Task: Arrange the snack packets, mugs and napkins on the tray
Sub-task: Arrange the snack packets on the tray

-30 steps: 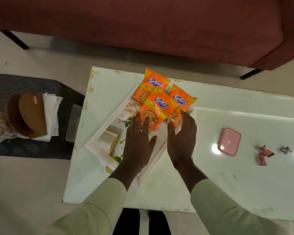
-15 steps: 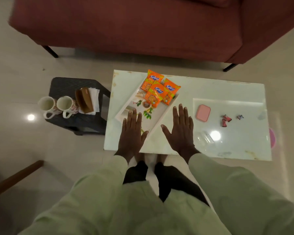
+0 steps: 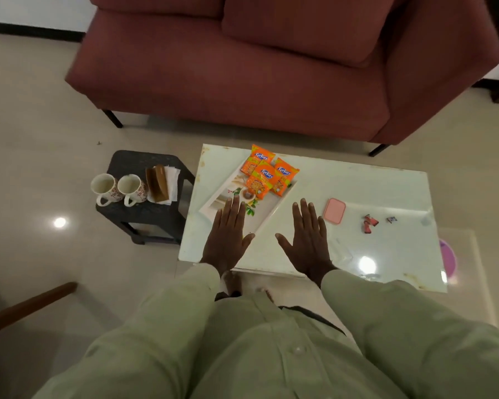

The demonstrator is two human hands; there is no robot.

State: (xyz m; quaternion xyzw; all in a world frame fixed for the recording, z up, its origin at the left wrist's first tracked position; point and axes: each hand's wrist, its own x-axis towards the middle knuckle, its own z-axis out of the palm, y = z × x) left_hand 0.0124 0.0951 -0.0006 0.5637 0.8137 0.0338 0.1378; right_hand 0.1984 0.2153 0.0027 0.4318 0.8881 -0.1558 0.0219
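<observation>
- The left hand (image 3: 228, 237) sits just below the centre of the frame, palm down, fingers straight and close together with the thumb splayed to the right; it holds nothing, and its fingertips overlap the lower end of the tray (image 3: 274, 203).
- The right hand (image 3: 307, 237) is to the right of it, also flat and empty, fingers lightly fanned, thumb pointing left, over bare tabletop just right of the tray's lower edge.
- Whether either palm actually touches the surface below cannot be told.
- The tray, white with a flower print, lies at a slant on the left part of the white table (image 3: 357, 191), running from centre frame up and to the right.
- Three orange snack packets (image 3: 264, 175) overlap one another at the tray's upper end, the topmost one reaching past the rim onto the table.
- Two floral mugs (image 3: 118, 188) stand side by side, upright, on a small dark stool (image 3: 144, 214) at the left of the frame, well apart from the tray.
- White napkins (image 3: 172, 182) lie on the same stool just right of the mugs, with a brown holder (image 3: 157, 182) resting on them.
- A pink lidded box (image 3: 334, 211) lies on the table near the right hand's fingertips; a few small wrapped sweets (image 3: 369, 223) lie farther right.
- A maroon sofa (image 3: 242, 67) fills the top of the frame behind the table.
- Pale green sleeves (image 3: 386, 312) cover both arms at the bottom.
</observation>
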